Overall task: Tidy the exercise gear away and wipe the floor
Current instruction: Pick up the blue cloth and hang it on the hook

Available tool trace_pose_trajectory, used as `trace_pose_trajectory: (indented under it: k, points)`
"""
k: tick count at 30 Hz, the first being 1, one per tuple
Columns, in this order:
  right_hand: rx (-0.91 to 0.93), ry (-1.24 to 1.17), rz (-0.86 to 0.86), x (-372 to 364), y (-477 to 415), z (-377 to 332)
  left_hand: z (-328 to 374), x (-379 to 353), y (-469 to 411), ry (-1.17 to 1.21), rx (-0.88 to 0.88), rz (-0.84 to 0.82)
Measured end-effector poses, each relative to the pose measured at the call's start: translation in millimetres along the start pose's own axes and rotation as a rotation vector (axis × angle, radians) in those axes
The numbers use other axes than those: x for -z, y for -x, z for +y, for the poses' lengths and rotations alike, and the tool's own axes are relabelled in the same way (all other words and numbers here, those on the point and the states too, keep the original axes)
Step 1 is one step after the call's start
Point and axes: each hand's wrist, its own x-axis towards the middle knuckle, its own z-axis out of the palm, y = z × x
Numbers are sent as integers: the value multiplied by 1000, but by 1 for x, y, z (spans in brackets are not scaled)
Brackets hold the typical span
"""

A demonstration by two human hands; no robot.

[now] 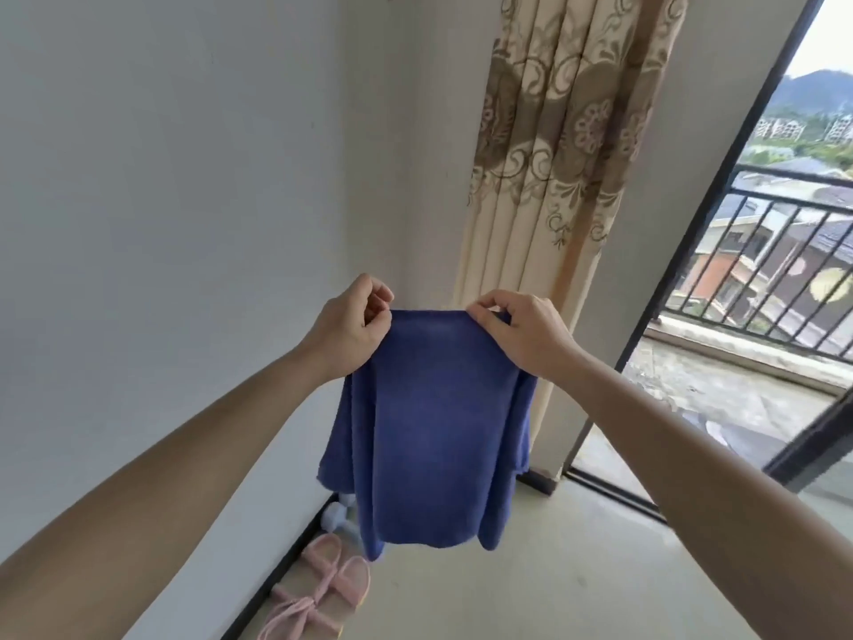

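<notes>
Both hands pinch the blue cloth's top edge, left hand [351,327] and right hand [521,332], holding the blue cloth [429,431] up above the floor [531,570]; best fold it evenly before kneeling to wipe

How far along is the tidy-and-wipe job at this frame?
Done: unclear; what looks like a pale dumbbell lies on the floor by the wall beside pink sandals, possibly parked there. In hand: left hand and right hand pinch the top edge of a blue cloth, which hangs in the air. Left: wiping, since the cloth is not touching the floor.
</notes>
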Motion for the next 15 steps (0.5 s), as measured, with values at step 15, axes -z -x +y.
trace_pose_trajectory:
  k: [15]
  points:
    - [297,132,-40,5,-392,97,-44,-13,-365,-294,-125,279]
